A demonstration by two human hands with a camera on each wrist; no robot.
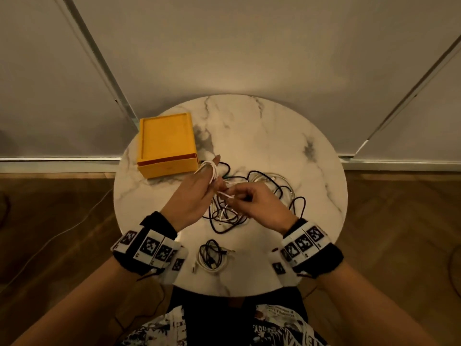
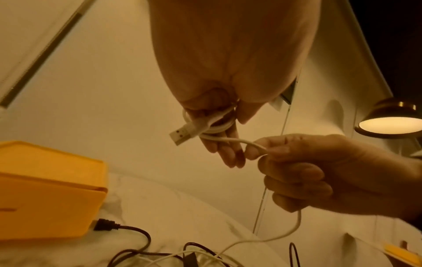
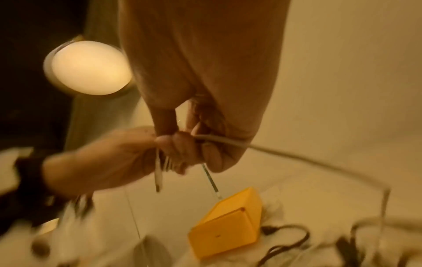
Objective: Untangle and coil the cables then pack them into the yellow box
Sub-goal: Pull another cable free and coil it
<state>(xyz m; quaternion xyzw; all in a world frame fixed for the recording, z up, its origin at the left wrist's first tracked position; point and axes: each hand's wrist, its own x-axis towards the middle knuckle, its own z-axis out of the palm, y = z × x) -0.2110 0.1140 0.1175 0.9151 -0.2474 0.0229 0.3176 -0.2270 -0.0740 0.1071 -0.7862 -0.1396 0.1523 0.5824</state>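
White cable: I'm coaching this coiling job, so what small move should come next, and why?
Probably another wrap: the right hand brings its pinched slack around the left hand fingers. The white cable already loops there, but its tail trails into the tangle.

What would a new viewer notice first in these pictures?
The two hands meet above the table's middle: the left hand has a white cable wound round its fingers, and the right hand pinches its free length. The yellow box sits closed at the far left.
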